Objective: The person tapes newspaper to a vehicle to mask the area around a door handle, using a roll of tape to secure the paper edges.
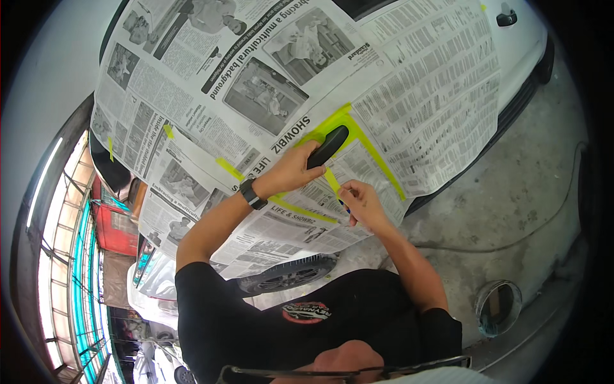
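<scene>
My left hand [301, 165], with a dark watch on its wrist, grips a black car door handle [331, 145] that sticks out from the newspaper-covered side of the car. A short strip of yellow masking tape [332, 180] runs from below the handle to my right hand [360, 204], whose fingers are closed on it. Something blue, perhaps the tape roll's core, shows partly between those fingers. Yellow tape borders [376, 156] frame the area around the handle. Newspaper sheets [427, 96] cover the panels on all sides of it.
Another door handle [506, 18] shows on the bare white panel at the upper right. Below the paper is a car wheel [288, 276]. A hose or cable [479, 250] crosses the concrete floor, near a round container [499, 308]. Another vehicle [153, 283] stands at left.
</scene>
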A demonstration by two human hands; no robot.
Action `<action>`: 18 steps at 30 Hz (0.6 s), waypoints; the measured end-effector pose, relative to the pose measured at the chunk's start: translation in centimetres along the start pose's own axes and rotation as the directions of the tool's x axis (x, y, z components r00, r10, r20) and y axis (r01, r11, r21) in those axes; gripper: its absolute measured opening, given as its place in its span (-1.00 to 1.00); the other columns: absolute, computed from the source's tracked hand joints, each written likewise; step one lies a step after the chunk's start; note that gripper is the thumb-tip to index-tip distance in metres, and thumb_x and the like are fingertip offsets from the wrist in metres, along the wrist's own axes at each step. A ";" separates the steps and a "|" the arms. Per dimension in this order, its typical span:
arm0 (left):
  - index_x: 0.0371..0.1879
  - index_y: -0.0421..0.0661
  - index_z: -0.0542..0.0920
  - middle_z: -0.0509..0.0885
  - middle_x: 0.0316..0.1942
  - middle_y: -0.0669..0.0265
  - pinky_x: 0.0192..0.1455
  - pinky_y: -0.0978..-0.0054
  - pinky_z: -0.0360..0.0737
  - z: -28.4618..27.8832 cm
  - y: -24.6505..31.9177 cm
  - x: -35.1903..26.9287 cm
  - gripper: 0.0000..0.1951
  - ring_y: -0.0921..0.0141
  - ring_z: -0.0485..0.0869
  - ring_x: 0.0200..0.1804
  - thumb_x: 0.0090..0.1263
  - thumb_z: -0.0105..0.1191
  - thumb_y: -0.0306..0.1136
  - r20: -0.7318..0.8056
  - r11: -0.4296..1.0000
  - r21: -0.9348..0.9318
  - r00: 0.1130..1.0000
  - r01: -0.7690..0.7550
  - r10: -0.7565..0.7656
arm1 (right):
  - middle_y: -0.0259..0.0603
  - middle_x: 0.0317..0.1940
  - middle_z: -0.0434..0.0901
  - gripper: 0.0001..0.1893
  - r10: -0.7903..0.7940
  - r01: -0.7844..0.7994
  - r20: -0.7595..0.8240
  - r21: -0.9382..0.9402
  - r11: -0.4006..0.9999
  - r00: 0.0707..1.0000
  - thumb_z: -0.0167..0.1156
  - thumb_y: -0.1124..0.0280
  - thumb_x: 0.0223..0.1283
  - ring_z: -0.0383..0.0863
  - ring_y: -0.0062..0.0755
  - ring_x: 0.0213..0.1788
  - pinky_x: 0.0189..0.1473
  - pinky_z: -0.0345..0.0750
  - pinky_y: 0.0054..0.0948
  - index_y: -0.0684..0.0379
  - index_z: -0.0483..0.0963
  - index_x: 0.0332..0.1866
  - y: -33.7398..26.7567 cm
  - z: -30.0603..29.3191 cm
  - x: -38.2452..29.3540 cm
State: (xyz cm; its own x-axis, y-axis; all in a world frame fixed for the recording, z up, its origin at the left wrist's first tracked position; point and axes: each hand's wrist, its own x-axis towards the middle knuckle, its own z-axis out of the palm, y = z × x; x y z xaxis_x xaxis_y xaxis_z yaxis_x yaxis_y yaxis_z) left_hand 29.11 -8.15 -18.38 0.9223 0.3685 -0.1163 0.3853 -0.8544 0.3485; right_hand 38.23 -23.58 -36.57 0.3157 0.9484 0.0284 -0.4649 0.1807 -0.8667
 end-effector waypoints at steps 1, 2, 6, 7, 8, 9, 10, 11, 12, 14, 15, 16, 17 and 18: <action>0.09 -0.26 0.57 0.71 -0.25 0.06 -0.15 0.36 0.68 -0.1 0.4 -0.1 -0.62 0.18 0.78 -0.23 0.39 0.35 -0.38 -0.058 0.999 0.014 0.997 -0.051 0.052 | -0.33 -0.55 0.51 -0.77 0.020 -0.020 0.000 0.005 1.000 1.000 0.20 0.33 0.53 0.37 -0.67 -0.76 -0.75 0.40 -0.56 0.32 0.60 -0.02 0.0 -0.2 0.2; 0.09 -0.26 0.57 0.71 -0.25 0.06 -0.15 0.36 0.68 -0.4 0.8 -0.2 -0.62 0.18 0.78 -0.23 0.39 0.35 -0.38 -0.061 0.999 0.010 0.997 -0.052 0.053 | -0.33 -0.55 0.51 -0.77 0.021 -0.021 0.000 0.000 1.000 1.000 0.20 0.33 0.53 0.37 -0.67 -0.76 -0.75 0.40 -0.56 0.32 0.60 -0.02 0.1 -0.2 0.1; 0.19 -0.30 0.58 0.81 -0.07 0.00 0.01 0.39 0.75 -2.3 3.3 -1.2 -0.64 0.27 0.83 -0.09 0.52 0.27 -0.41 -0.208 0.998 -0.001 0.976 -0.064 0.062 | -0.32 -0.60 0.50 -0.75 0.073 -0.077 -0.061 -0.067 0.995 0.995 0.21 0.38 0.49 0.41 -0.60 -0.78 -0.75 0.35 -0.47 0.40 0.62 -0.20 0.8 0.0 -0.6; 0.18 -0.31 0.60 0.82 -0.09 -0.01 0.03 0.36 0.77 -2.7 3.6 -1.5 -0.67 0.26 0.84 -0.08 0.54 0.25 -0.43 -0.236 0.999 0.020 0.971 -0.033 0.037 | -0.32 -0.62 0.50 -0.75 0.073 -0.077 -0.071 -0.055 0.996 0.995 0.22 0.37 0.48 0.40 -0.59 -0.79 -0.76 0.33 -0.47 0.39 0.62 -0.22 0.9 0.2 -0.7; 0.12 -0.31 0.65 0.83 -0.12 0.01 -0.03 0.38 0.75 -2.8 3.1 -1.6 -0.73 0.29 0.84 -0.14 0.57 0.21 -0.41 -0.267 0.995 0.039 0.958 -0.094 0.101 | -0.32 -0.62 0.50 -0.75 0.080 -0.084 -0.067 -0.061 0.995 0.994 0.22 0.37 0.48 0.40 -0.59 -0.79 -0.76 0.33 -0.47 0.39 0.62 -0.22 0.7 0.3 -0.5; 0.12 -0.31 0.65 0.83 -0.12 0.01 -0.03 0.38 0.75 -3.1 2.9 -2.0 -0.73 0.29 0.84 -0.14 0.57 0.21 -0.41 -0.274 0.996 0.032 0.957 -0.085 0.091 | -0.31 -0.63 0.49 -0.74 0.074 -0.079 -0.088 -0.054 0.995 0.993 0.24 0.35 0.47 0.40 -0.58 -0.80 -0.76 0.32 -0.46 0.39 0.62 -0.24 -0.4 0.8 0.1; 0.13 -0.30 0.66 0.83 -0.10 0.03 -0.04 0.38 0.74 -3.4 3.0 -2.1 -0.72 0.29 0.84 -0.15 0.59 0.19 -0.39 -0.243 0.999 0.016 0.969 -0.038 0.041 | -0.31 -0.65 0.48 -0.72 0.064 -0.069 -0.116 -0.045 0.997 0.991 0.26 0.33 0.47 0.39 -0.58 -0.81 -0.77 0.31 -0.45 0.38 0.61 -0.26 -1.2 1.0 0.7; 0.14 -0.30 0.67 0.84 -0.09 0.05 -0.05 0.37 0.73 -3.6 3.1 -2.2 -0.72 0.30 0.83 -0.16 0.61 0.17 -0.36 -0.211 1.000 0.002 0.977 0.009 -0.009 | -0.31 -0.65 0.48 -0.72 0.068 -0.074 -0.118 -0.049 0.996 0.991 0.26 0.33 0.47 0.39 -0.58 -0.81 -0.77 0.31 -0.45 0.38 0.61 -0.26 -1.5 1.1 1.2; 0.14 -0.30 0.67 0.84 -0.09 0.05 -0.05 0.37 0.73 -3.7 3.1 -2.3 -0.72 0.30 0.83 -0.16 0.61 0.17 -0.36 -0.214 1.000 -0.001 0.977 0.008 -0.008 | -0.30 -0.65 0.49 -0.71 0.077 -0.086 -0.131 -0.069 0.994 0.988 0.27 0.31 0.46 0.40 -0.56 -0.81 -0.77 0.31 -0.44 0.38 0.61 -0.29 -2.0 1.1 1.9; 0.16 -0.28 0.69 0.83 -0.09 0.02 -0.04 0.37 0.70 -3.8 3.1 -2.5 -0.69 0.33 0.82 -0.15 0.63 0.14 -0.30 -0.078 0.993 0.028 0.991 0.114 -0.111 | -0.28 -0.65 0.49 -0.69 0.084 -0.098 -0.147 -0.092 0.991 0.986 0.27 0.29 0.46 0.41 -0.54 -0.82 -0.78 0.31 -0.43 0.37 0.60 -0.31 -2.4 1.0 2.8; 0.16 -0.28 0.69 0.83 -0.09 0.02 -0.04 0.37 0.70 -3.7 2.6 -2.6 -0.69 0.33 0.82 -0.15 0.63 0.14 -0.30 -0.086 0.993 0.025 0.990 0.113 -0.110 | -0.28 -0.66 0.49 -0.67 0.063 -0.087 -0.158 -0.151 0.985 0.985 0.27 0.27 0.45 0.41 -0.53 -0.82 -0.78 0.31 -0.42 0.37 0.59 -0.34 -2.5 1.0 3.3; 0.20 -0.28 0.67 0.82 -0.09 0.00 -0.02 0.36 0.69 -3.3 1.8 -2.6 -0.67 0.28 0.81 -0.14 0.64 0.13 -0.30 -0.092 0.998 0.037 0.995 0.053 -0.050 | -0.27 -0.66 0.49 -0.65 0.040 -0.076 -0.169 -0.209 0.975 0.985 0.27 0.25 0.45 0.42 -0.52 -0.82 -0.78 0.32 -0.42 0.36 0.58 -0.36 -2.7 1.0 3.5; 0.23 -0.28 0.65 0.81 -0.08 -0.03 0.00 0.34 0.68 -3.1 1.4 -2.6 -0.65 0.24 0.81 -0.13 0.64 0.13 -0.30 -0.096 0.999 0.048 0.995 -0.007 0.012 | -0.27 -0.66 0.49 -0.65 0.036 -0.072 -0.168 -0.215 0.974 0.985 0.27 0.25 0.45 0.42 -0.52 -0.82 -0.78 0.32 -0.42 0.36 0.58 -0.36 -2.9 0.9 3.7; 0.23 -0.28 0.65 0.81 -0.08 -0.03 0.00 0.34 0.68 -2.9 1.3 -2.5 -0.65 0.24 0.81 -0.13 0.64 0.13 -0.30 -0.098 0.999 0.044 0.995 -0.009 0.014 | -0.27 -0.67 0.49 -0.64 0.026 -0.070 -0.177 -0.246 0.967 0.984 0.28 0.25 0.45 0.43 -0.51 -0.82 -0.78 0.32 -0.41 0.36 0.57 -0.38 -3.1 0.7 3.6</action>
State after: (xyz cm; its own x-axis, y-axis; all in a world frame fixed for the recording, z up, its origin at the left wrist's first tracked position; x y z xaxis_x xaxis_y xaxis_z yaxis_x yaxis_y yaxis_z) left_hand 27.24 -9.16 -14.94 0.9202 0.3911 -0.0194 0.3776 -0.8731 0.3085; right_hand 40.24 -20.52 -33.45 0.4446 0.8919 -0.0826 -0.2678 0.0444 -0.9625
